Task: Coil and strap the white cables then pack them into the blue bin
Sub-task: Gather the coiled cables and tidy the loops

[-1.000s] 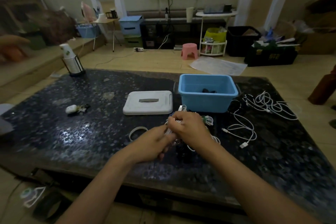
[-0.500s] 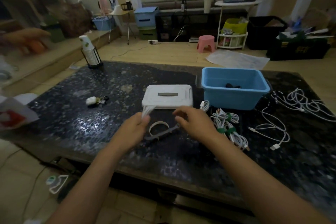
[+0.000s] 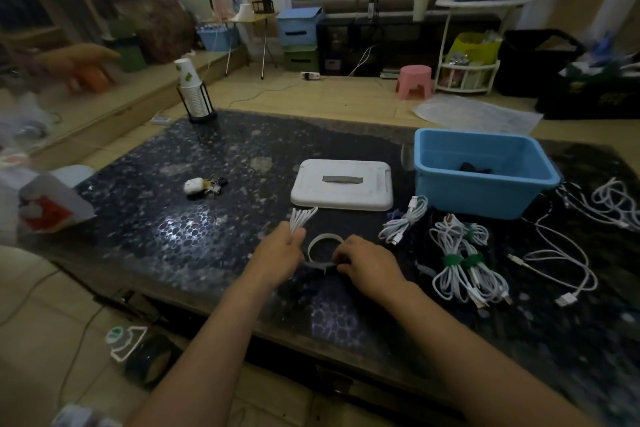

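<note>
Left hand (image 3: 280,250) is gripping one folded white cable bundle (image 3: 300,218), loops poking out above the fist. Right hand (image 3: 363,262) is pinching a grey strap (image 3: 317,265) beside a white tape ring (image 3: 323,239). One blue plastic bin (image 3: 485,189) is sitting right of one white lid (image 3: 343,189). Strapped coils (image 3: 464,263) are lying before the bin.

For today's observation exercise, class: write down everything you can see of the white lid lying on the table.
The white lid is a flat rectangle with rounded corners, seemingly plastic, with a grey handle bar across its middle. It lies flat on the dark speckled table, just left of the blue bin, apart from it. Neither hand touches it; the coiled white cable held in the left hand ends just short of its near edge.
</note>
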{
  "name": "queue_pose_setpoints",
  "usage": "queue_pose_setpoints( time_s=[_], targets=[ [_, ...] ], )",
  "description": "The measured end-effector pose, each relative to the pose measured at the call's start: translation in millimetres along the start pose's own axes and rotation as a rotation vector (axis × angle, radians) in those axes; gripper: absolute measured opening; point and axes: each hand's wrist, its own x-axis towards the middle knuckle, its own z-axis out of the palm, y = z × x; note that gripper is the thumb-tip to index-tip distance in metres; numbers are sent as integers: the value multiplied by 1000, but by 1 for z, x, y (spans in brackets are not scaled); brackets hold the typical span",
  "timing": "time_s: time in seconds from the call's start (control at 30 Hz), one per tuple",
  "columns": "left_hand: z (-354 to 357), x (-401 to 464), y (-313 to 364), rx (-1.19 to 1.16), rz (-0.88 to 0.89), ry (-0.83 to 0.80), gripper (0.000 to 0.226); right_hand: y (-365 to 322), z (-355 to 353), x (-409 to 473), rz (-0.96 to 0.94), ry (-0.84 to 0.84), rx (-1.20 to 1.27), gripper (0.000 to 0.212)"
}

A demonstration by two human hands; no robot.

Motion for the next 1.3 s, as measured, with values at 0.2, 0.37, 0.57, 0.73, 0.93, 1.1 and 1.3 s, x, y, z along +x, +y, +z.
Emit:
queue_pose_setpoints(
  time_s=[0.2, 0.37, 0.57, 0.73, 0.93, 1.1, 1.3],
  targets=[
    [18, 6, -7, -108, 21, -83, 21, 11, -2, -1, -35, 29, 53, 11],
    [32, 0, -6, -195, -24, -202, 16, 14, -3, -5, -34, 79, 131, 10],
    [40, 0, -12, -279, -35, -238, 21, 19, -7, -8, -25, 128, 259, 6],
    [43, 4, -15, -306, -88, -179, 22, 30, -14, -9, 47, 169, 327, 6],
    [43, 6, -12, -237, -100, -202, 23, 44, -31, -16, 146, 211, 451, 9],
    [41, 4, -5, -191, -68, -174, 22, 49, -50, -19, 264, 301, 737, 12],
    [35, 3, 12, -233, -34, -193, 21, 50, -66, -29, 281, 273, 869, 26]
  ],
)
